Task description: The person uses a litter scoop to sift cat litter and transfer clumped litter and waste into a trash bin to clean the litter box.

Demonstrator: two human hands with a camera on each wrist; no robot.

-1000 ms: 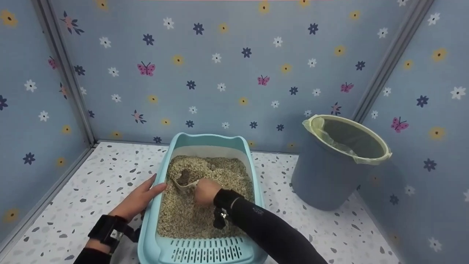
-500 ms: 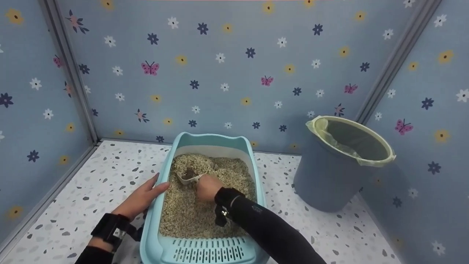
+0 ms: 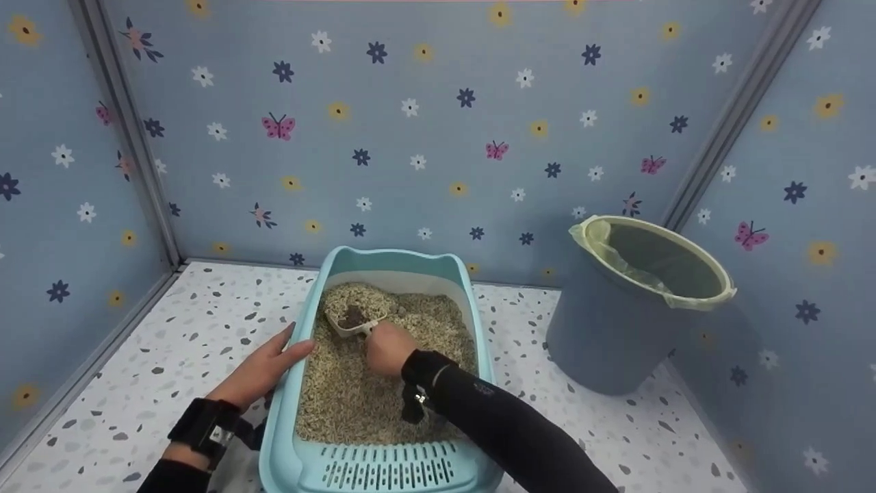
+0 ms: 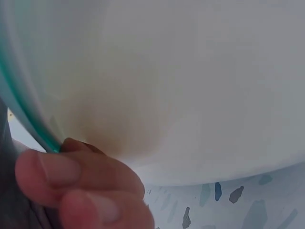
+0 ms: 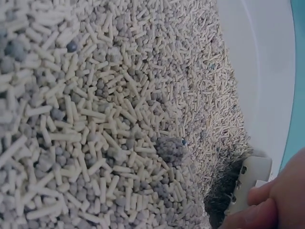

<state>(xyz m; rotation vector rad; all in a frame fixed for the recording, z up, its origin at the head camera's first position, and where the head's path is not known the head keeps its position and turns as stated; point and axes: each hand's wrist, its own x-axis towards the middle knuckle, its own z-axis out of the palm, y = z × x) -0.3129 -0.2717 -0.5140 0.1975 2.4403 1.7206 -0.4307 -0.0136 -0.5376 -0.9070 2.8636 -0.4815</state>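
a: left hand (image 3: 263,373)?
b: laid on the left rim of the litter box (image 3: 282,411), fingers nearly straight, thumb hooked under the edge.
a: right hand (image 3: 387,348)?
b: curled round the handle of a white scoop (image 3: 348,322), holding a dark clump (image 3: 354,317) over the litter (image 3: 356,397) near the far end of the box.
a: surroundings?
b: speckled floor (image 3: 171,356), blue flowered walls (image 3: 438,123), lined bin (image 3: 633,301) well apart, to the right.
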